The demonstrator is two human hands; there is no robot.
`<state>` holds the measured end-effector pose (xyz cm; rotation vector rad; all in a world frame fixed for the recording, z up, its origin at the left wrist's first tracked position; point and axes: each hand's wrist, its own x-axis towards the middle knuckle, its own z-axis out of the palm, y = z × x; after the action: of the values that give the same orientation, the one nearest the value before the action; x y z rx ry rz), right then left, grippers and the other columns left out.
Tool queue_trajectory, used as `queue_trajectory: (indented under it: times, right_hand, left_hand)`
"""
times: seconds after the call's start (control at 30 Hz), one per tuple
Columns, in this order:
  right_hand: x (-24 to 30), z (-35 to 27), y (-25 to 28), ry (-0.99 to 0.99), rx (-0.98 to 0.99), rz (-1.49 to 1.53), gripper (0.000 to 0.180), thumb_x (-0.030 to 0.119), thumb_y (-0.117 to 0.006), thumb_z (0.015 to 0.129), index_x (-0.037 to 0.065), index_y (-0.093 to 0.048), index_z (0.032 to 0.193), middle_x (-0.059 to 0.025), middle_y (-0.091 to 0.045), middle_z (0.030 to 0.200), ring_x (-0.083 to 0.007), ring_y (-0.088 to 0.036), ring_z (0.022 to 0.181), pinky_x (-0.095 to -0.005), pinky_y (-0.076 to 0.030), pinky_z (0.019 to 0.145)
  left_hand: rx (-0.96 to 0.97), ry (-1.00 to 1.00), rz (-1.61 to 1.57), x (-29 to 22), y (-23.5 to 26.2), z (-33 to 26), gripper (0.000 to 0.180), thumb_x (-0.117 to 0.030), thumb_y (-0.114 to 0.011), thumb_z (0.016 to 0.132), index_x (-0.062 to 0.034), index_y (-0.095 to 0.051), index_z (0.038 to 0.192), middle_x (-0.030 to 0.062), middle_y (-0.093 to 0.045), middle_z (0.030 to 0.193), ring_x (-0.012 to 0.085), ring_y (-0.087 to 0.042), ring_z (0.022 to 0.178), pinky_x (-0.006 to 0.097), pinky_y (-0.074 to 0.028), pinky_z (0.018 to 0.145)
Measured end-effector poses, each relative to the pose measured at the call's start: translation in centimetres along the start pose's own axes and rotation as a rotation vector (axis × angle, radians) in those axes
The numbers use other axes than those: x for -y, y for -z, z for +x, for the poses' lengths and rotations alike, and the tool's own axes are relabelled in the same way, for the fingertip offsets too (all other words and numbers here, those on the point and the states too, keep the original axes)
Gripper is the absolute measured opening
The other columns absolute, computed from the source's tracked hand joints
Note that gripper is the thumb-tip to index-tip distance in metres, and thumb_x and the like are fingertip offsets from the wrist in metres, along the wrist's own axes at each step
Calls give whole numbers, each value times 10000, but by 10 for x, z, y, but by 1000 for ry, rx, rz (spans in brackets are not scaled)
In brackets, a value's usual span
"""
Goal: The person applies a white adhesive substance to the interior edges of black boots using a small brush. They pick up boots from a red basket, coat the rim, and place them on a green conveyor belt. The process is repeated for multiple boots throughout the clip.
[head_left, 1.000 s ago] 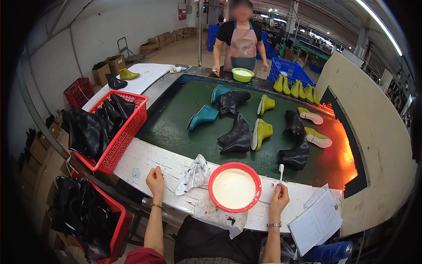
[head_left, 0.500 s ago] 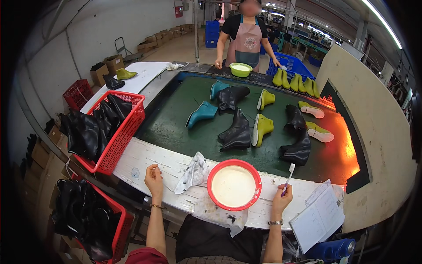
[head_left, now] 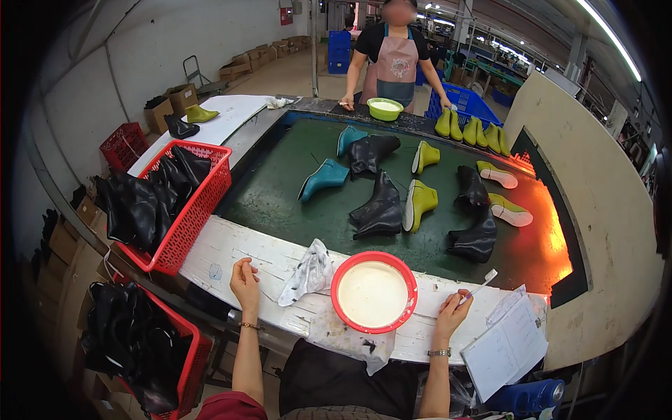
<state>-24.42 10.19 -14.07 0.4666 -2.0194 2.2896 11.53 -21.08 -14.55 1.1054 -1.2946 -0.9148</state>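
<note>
My right hand (head_left: pixel 451 316) is closed round a toothbrush (head_left: pixel 483 281) with a white head, which points up and to the right above the white worktop (head_left: pixel 241 308). To its left stands a red bowl (head_left: pixel 338 308) of cream-coloured liquid. My left hand (head_left: pixel 245 285) is raised over the worktop, its fingers loosely bent and apart, with nothing visible in them. Between that hand and the bowl lies a crumpled, stained white cloth (head_left: pixel 310 274). Beyond the bowl, black boots (head_left: pixel 378 206), lime-green shoes (head_left: pixel 420 205) and teal shoes (head_left: pixel 324 178) rest on the dark green surface (head_left: pixel 280 224).
Red baskets (head_left: pixel 199 203) of black boots stand at my left. Papers (head_left: pixel 507 350) and a blue bottle (head_left: pixel 528 395) are at my right. Opposite, a person in an apron (head_left: pixel 395 66) stands by a green bowl (head_left: pixel 384 114) and several lime shoes (head_left: pixel 472 131). An orange glow lights the right end.
The toothbrush in my right hand has swung from nearly upright to leaning right, as the hand turned. My left hand has stayed almost in place.
</note>
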Motion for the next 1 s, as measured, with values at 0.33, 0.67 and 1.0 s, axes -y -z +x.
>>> queue_trajectory:
  times: [0.33, 0.67, 1.0]
  right_hand:
    - [0, -3, 0, -38, 62, -115, 152, 157, -669, 997, 36, -653, 908, 60, -472, 596, -21, -389, 434, -218, -269, 393]
    - [-14, -1, 8, -23, 51, -149, 288, 167, -758, 943, 44, -595, 740, 37, -517, 563, -36, -414, 418, -241, -282, 386]
    - [17, -6, -9, 45, -36, -164, 298, 123, -782, 909, 85, -497, 836, 75, -380, 715, -44, -331, 653, -224, -291, 575]
  left_hand:
    - [0, -39, 121, 8, 1, 1, 185, -214, -690, 993, -34, -711, 953, -32, -617, 723, 32, -525, 613, 208, -421, 539]
    - [-22, -54, 202, 14, 1, 3, 317, -266, -750, 956, -50, -604, 775, -48, -539, 618, 30, -452, 546, 226, -347, 497]
    - [3, -20, 130, 13, 3, 1, 293, -253, -693, 995, -49, -615, 801, -20, -613, 690, 43, -502, 568, 216, -416, 533]
